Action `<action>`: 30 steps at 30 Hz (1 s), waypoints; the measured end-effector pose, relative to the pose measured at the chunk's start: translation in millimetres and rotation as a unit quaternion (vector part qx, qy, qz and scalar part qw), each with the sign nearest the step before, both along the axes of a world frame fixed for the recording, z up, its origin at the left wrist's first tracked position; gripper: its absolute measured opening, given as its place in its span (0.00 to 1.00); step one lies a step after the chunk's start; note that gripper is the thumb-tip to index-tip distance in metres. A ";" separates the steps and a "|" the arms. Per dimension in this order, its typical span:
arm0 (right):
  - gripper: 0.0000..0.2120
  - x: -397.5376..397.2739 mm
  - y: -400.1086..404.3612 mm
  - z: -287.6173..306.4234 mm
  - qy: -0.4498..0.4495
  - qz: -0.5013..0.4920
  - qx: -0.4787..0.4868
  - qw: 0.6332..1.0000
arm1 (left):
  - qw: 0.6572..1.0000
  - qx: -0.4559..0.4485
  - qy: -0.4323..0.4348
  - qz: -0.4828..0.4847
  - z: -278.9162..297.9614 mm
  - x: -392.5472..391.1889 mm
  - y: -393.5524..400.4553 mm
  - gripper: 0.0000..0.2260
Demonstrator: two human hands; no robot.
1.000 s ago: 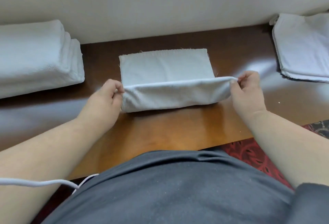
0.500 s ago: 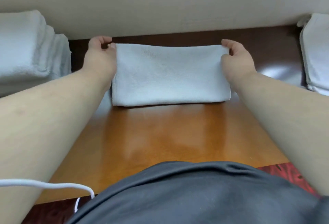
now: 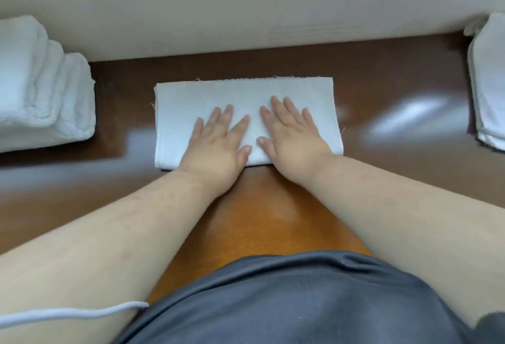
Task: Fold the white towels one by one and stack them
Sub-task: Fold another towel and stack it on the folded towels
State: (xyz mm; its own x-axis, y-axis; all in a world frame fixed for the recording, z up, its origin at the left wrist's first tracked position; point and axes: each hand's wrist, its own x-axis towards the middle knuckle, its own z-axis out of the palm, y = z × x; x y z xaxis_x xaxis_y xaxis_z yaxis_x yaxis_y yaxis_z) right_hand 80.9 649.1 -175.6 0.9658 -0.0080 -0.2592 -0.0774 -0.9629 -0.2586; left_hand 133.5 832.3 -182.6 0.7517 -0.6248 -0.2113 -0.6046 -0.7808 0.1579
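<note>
The folded white towel (image 3: 243, 114) is lying flat as a wide rectangle on the wooden table (image 3: 259, 215), toward its far side and just short of the pale wall (image 3: 246, 10), with a few loose threads showing along its far edge and corners. Both hands are resting palm down on the towel's near half, side by side and nearly touching at the thumbs: the left hand (image 3: 218, 141) is pressing with fingers straight and slightly fanned, and the right hand (image 3: 292, 135) is doing the same, neither one pinching any cloth. A stack of folded towels (image 3: 41, 89) is sitting well apart at the left edge of the table, and another pile of white towels (image 3: 489, 84) is lying at the right edge, partly cut off by the frame. A thin white cord (image 3: 68, 313) is running across the left forearm above the grey garment (image 3: 287, 302) at the bottom.
</note>
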 end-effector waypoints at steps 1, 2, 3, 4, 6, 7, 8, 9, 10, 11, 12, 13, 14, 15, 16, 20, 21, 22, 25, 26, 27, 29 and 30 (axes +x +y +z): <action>0.33 -0.4 -9.9 -5.0 0.016 0.007 -0.033 0.999 | 0.999 0.029 -0.007 0.013 -6.8 3.1 9.2 0.29; 0.35 -2.1 -20.5 -8.6 0.018 0.007 -0.056 0.998 | 0.999 0.040 -0.017 0.028 -11.4 6.6 19.8 0.30; 0.38 -3.3 -30.3 -10.4 0.017 -0.001 -0.069 0.997 | 0.998 0.046 -0.023 0.047 -13.2 10.5 29.9 0.31; 0.39 -3.8 -38.0 -10.8 0.019 -0.017 -0.075 0.997 | 0.996 0.052 -0.022 0.066 -13.3 14.0 39.2 0.32; 0.40 -2.9 -45.9 -9.6 0.032 -0.068 -0.074 0.994 | 0.993 0.074 -0.010 0.095 -9.7 17.4 51.7 0.32; 0.39 -1.4 -47.4 -7.4 0.039 -0.106 -0.062 0.992 | 0.990 0.074 0.005 0.118 -6.0 17.9 53.8 0.32; 0.38 -0.3 -48.0 -4.3 0.040 -0.156 -0.037 0.986 | 0.985 0.050 0.025 0.165 -1.2 18.3 53.6 0.31; 0.37 0.6 -49.0 -0.4 0.025 -0.218 0.003 0.976 | 0.970 0.001 0.038 0.239 3.8 19.4 52.0 0.31; 0.35 1.5 -51.1 2.7 -0.007 -0.289 0.056 0.956 | 0.941 -0.063 0.040 0.329 8.3 22.4 50.2 0.31; 0.34 2.4 -52.9 6.3 -0.041 -0.360 0.116 0.925 | 0.900 -0.126 0.044 0.416 12.3 27.8 48.7 0.32; 0.34 4.2 -54.0 10.2 -0.061 -0.423 0.172 0.888 | 0.855 -0.173 0.062 0.484 16.7 34.7 47.6 0.34; 0.35 7.0 -54.1 15.0 -0.058 -0.470 0.210 0.856 | 0.819 -0.200 0.092 0.530 19.8 42.8 47.2 0.35; 0.35 9.9 -54.9 18.6 -0.037 -0.502 0.231 0.832 | 0.797 -0.207 0.125 0.553 22.0 50.1 47.4 0.35; 0.36 12.5 -56.0 22.6 -0.010 -0.523 0.246 0.816 | 0.792 -0.196 0.152 0.557 23.8 55.3 48.4 0.35; 0.35 14.3 -57.3 26.8 0.017 -0.538 0.257 0.803 | 0.796 -0.175 0.172 0.553 25.5 58.5 49.7 0.34; 0.26 12.8 -62.6 41.8 0.098 -0.534 0.282 0.791 | 0.774 -0.181 0.264 0.547 32.7 54.9 56.1 0.30; 0.25 11.0 -62.8 44.5 0.104 -0.527 0.285 0.794 | 0.779 -0.185 0.270 0.535 35.9 51.8 55.9 0.29; 0.26 8.8 -62.7 45.6 0.105 -0.522 0.287 0.796 | 0.789 -0.186 0.265 0.523 38.4 47.5 55.4 0.27; 0.24 -1.1 -60.3 48.1 0.111 -0.499 0.304 0.804 | 0.805 -0.211 0.226 0.506 49.9 32.3 53.2 0.24; 0.22 -5.6 -58.5 50.2 0.118 -0.494 0.305 0.806 | 0.802 -0.226 0.225 0.506 53.7 26.9 53.9 0.23; 0.19 -11.1 -56.1 52.6 0.128 -0.499 0.309 0.800 | 0.798 -0.240 0.227 0.505 57.9 20.6 55.8 0.22; 0.12 -23.7 -47.5 60.1 0.155 -0.518 0.328 0.775 | 0.794 -0.258 0.226 0.502 69.0 9.2 62.0 0.19; 0.09 -30.8 -42.5 63.9 0.179 -0.523 0.331 0.765 | 0.797 -0.260 0.223 0.498 75.2 4.1 65.5 0.18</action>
